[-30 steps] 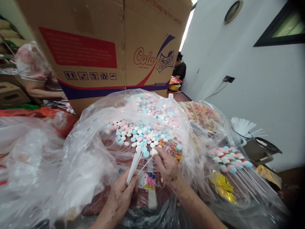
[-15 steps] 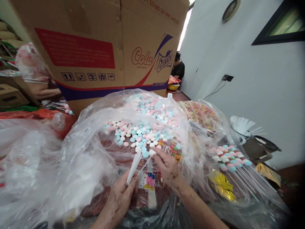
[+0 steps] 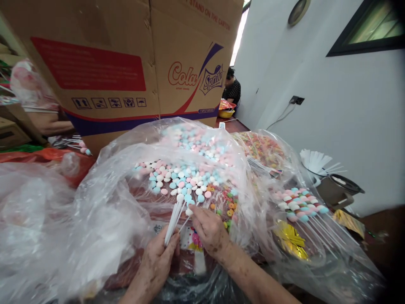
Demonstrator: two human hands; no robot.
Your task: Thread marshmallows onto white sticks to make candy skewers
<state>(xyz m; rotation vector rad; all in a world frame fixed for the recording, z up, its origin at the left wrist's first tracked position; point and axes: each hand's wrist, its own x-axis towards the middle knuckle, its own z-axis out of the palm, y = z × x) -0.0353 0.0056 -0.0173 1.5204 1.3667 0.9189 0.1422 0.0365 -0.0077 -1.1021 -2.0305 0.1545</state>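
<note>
The left hand [image 3: 158, 257] is closed around a bundle of white sticks [image 3: 173, 219] that fans upward toward a heap of pastel candies [image 3: 180, 179] lying in an open clear plastic bag [image 3: 104, 211]; the right hand [image 3: 209, 230] pinches a single white candy [image 3: 189, 212] between thumb and fingertips at the upper end of one stick, just beside the heap; a few coloured ring sweets [image 3: 229, 207] lie near its knuckles; to the right, finished candy skewers [image 3: 300, 204] rest in another clear bag, above a gold foil wrapper [image 3: 289, 240]; farther right stand loose white sticks in a holder [image 3: 313, 160] beside a dark pot [image 3: 340, 188]; a large cardboard carton [image 3: 126, 63] rises behind the bags; a seated person [image 3: 230, 88] is visible in the distance by the white wall [image 3: 332, 105].
</note>
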